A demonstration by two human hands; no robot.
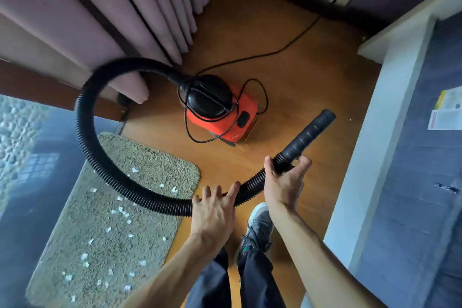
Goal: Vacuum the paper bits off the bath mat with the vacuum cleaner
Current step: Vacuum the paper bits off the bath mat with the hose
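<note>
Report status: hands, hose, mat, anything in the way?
Right hand grips hose behind nozzle; left hand rests on hose. Nozzle raised, aimed away from bath mat. Paper bits scattered on mat. Hose loop hangs over mat.

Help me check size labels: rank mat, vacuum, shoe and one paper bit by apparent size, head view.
1. mat
2. vacuum
3. shoe, partly hidden by a trouser leg
4. paper bit
</note>
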